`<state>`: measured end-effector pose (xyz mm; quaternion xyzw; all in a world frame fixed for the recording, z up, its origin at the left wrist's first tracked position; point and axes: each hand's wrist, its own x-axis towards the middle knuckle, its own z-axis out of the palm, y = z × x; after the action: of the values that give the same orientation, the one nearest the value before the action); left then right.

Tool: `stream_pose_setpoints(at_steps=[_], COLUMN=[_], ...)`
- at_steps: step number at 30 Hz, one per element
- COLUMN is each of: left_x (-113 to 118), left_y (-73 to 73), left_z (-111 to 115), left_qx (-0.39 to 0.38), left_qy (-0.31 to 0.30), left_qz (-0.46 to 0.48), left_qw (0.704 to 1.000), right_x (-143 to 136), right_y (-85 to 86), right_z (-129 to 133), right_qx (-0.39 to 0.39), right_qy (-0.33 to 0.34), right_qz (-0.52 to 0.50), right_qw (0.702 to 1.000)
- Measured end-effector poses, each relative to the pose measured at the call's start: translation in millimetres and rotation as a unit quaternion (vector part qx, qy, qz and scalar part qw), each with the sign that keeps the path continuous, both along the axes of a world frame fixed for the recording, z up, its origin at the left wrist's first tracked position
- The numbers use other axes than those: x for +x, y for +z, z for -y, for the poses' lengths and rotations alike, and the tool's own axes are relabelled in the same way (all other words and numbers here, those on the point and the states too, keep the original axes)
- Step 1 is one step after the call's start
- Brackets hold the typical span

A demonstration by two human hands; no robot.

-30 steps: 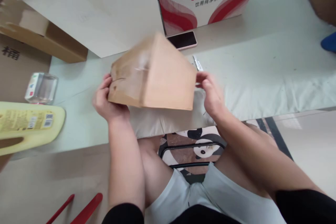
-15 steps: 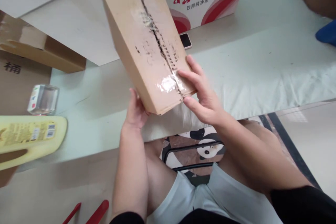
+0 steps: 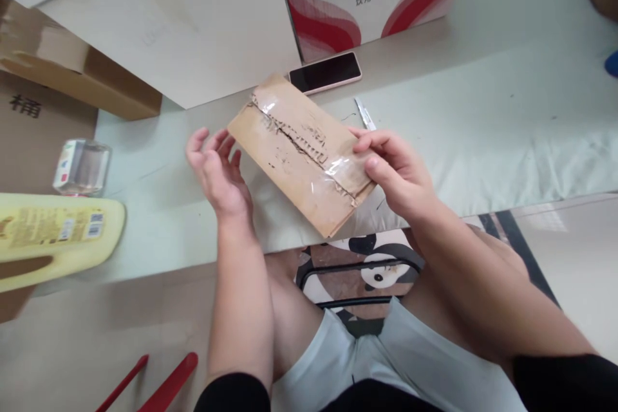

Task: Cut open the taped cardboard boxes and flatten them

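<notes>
A small brown cardboard box [image 3: 304, 154] tilts above the cloth-covered table, its torn, taped seam running lengthwise along the upper face. My right hand [image 3: 398, 170] grips its right end, thumb on top and some fingers hidden behind the edge. Beside the box's far left corner is my left hand [image 3: 219, 174], fingers apart and loosely curled; whether a fingertip touches the corner I cannot tell. Just beyond the right hand lies a utility knife [image 3: 364, 114], partly hidden. A phone [image 3: 328, 72] rests behind the box.
A white-and-red carton [image 3: 376, 6] and a large white box [image 3: 174, 26] line the back. On the left stand a clear bottle [image 3: 84, 167], a yellow jug [image 3: 62, 238] and brown cartons [image 3: 130, 90]. The table [image 3: 483, 116] extends right, towards a blue object [image 3: 612, 64].
The box has come down and tipped flatter, uncovering the phone and the knife. My left hand has left its lower side and moved up and left, fingers spreading.
</notes>
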<state>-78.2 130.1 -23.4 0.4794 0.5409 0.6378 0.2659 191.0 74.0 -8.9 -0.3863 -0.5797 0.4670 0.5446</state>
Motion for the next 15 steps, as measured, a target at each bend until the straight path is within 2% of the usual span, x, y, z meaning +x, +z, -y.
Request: stream_pose_setpoints(at_steps=[4, 6, 7, 9, 11, 12, 13, 15], left_x=[7, 9, 9, 8, 8, 8, 8, 9], left_y=[4.3, 3.6, 3.0, 2.0, 1.2, 1.0, 0.9, 0.7], left_z=[4, 5, 5, 6, 6, 6, 7, 7], left_qx=[0.061, 0.054, 0.048, 0.045, 0.048, 0.047, 0.044, 0.038], left_qy=[-0.030, -0.045, -0.048, -0.050, -0.051, -0.049, -0.048, -0.048], left_qz=[-0.085, -0.076, -0.062, -0.034, -0.022, -0.024, -0.028, -0.034], left_qw=[0.994, 0.995, 0.996, 0.997, 0.997, 0.997, 0.997, 0.998], right_x=[1, 2, 3, 7, 13, 17, 20, 26], right_y=[0.9, -0.6, -1.6, -3.7, -6.8, -9.0, -11.6, -17.4], right_z=[1, 1, 0, -3, -9, -12, -15, -19], right_qx=[-0.010, -0.002, 0.002, -0.001, -0.019, -0.033, -0.048, -0.078], right_qy=[0.090, 0.091, 0.063, -0.047, -0.175, -0.215, -0.232, -0.216], right_qz=[-0.005, -0.007, 0.002, 0.059, 0.172, 0.238, 0.300, 0.401], right_qw=[0.996, 0.996, 0.998, 0.997, 0.969, 0.947, 0.924, 0.887])
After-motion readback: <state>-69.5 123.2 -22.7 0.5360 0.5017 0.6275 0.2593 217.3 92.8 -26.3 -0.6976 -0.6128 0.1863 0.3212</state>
